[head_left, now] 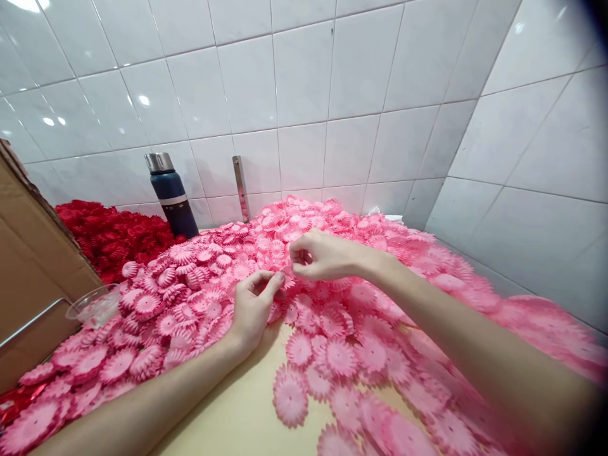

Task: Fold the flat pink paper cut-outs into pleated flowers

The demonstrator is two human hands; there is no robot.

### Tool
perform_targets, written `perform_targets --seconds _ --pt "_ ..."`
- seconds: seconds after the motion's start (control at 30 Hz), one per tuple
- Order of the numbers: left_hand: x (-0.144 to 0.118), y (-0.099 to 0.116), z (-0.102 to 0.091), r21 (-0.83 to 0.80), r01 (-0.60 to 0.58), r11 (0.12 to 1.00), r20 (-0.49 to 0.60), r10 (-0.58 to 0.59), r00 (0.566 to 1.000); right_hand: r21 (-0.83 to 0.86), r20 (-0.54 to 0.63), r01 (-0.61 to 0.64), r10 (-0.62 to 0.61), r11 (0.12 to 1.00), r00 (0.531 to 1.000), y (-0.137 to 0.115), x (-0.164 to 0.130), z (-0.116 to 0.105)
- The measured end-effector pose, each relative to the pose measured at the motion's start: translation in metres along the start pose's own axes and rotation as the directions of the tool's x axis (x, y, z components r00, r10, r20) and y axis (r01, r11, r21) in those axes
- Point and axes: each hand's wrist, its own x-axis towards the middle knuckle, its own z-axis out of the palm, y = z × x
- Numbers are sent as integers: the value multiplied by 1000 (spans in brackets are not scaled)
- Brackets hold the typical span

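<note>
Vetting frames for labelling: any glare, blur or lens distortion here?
Head view: bright glare spots on the white wall tiles, upper left; head view: pink scalloped pieces stretched and soft toward the right edge, with dark vignetting at the right corners; head view: dark blue bottle comparatively sharp, grout lines leaning, perhaps wide-angle distortion or tilt.

Pink discs matt, ridged, cloth- or paper-like. Tabletop smooth, faint sheen. Toward far edge: bottle satin, cap shiny metal. Toward left edge: box matt cardboard, tub clear plastic.
</note>
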Motion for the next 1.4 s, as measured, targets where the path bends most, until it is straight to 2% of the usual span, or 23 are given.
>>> perform_targets --seconds 0.17,0.3,0.37,0.4,0.47,0.53,0.57,0.63,0.77,0.97,1.1,1.4 --pt "-2 1 -1 -20 -12 1000 -36 11 999 -116 -229 -107 78 988 970 2 4 1" --pt "-3 -3 -2 -71 1 997 -37 -4 999 -157 -403 -248 167 956 900 13 2 -8" --pt "-3 -3 -2 -102 19 995 -14 -20 1000 -105 -441 -314 239 944 865 17 -3 -14" --pt "-3 -3 -1 -118 28 993 -3 -29 1000 -46 -423 -320 272 946 864 17 -5 -18" --pt "-1 -3 0 -147 41 988 10 -40 999 117 -289 -262 286 958 914 14 -7 -22" --pt "0 -4 1 -166 43 985 15 -41 999 280 -93 -158 190 947 977 6 -7 -22" --pt "0 -5 1 -171 42 984 17 -40 999 338 -16 -114 127 934 992 2 -6 -21" --pt "0 -7 0 -180 38 983 21 -34 999 401 52 -61 44 914 998 -5 -3 -18" --pt "1 -8 -2 -169 25 985 29 -20 999 387 35 -8 -6 922 999 -12 2 -12" --pt "0 0 0 -61 -9 998 36 12 999 319 64 30 -53 947 997 -12 1 -12" --pt "-2 1 -1 -4 -22 1000 22 23 1000 329 63 21 -44 944 997 -14 0 -13" --pt "-3 0 -3 45 -48 998 -31 49 998 396 161 -6 -63 918 985 -18 0 -11"
